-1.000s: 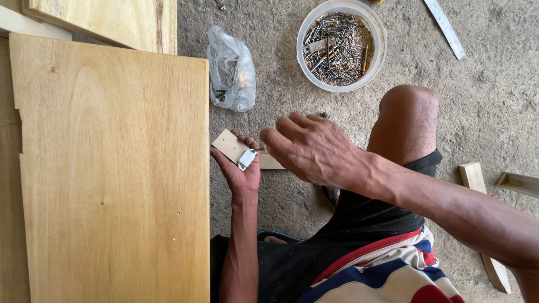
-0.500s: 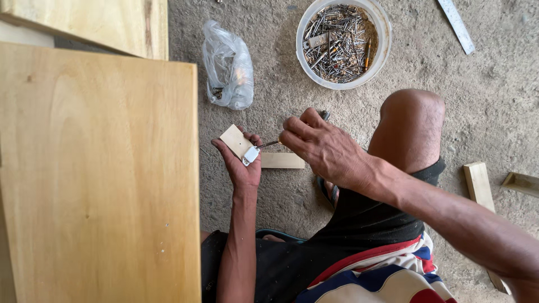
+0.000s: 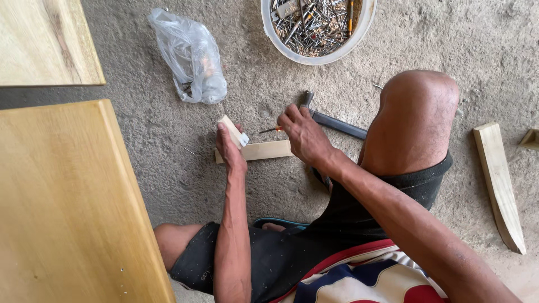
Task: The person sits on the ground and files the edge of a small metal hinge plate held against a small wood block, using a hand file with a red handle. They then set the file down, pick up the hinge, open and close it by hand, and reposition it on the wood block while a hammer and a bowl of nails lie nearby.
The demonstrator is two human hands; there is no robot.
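My left hand point(image 3: 230, 150) grips a small pale wooden block point(image 3: 231, 128) with a little metal fitting point(image 3: 243, 139) on its edge, held just above the concrete floor. My right hand point(image 3: 304, 132) pinches a thin screwdriver point(image 3: 270, 129) with an orange handle, its tip pointing left toward the block and a short way off it. Under both hands a flat strip of wood point(image 3: 263, 150) lies on the floor. A dark hammer point(image 3: 337, 123) rests behind my right hand, next to my raised knee point(image 3: 418, 106).
A white tub of nails and screws point(image 3: 317, 25) stands at the top. A crumpled clear plastic bag point(image 3: 191, 56) lies to its left. Large plywood panels point(image 3: 62, 207) fill the left side. A tapered wooden piece point(image 3: 499, 185) lies on the right.
My right hand has drawn back from over the block and now holds the screwdriver at its side. The view has shifted, so the panels sit further left.
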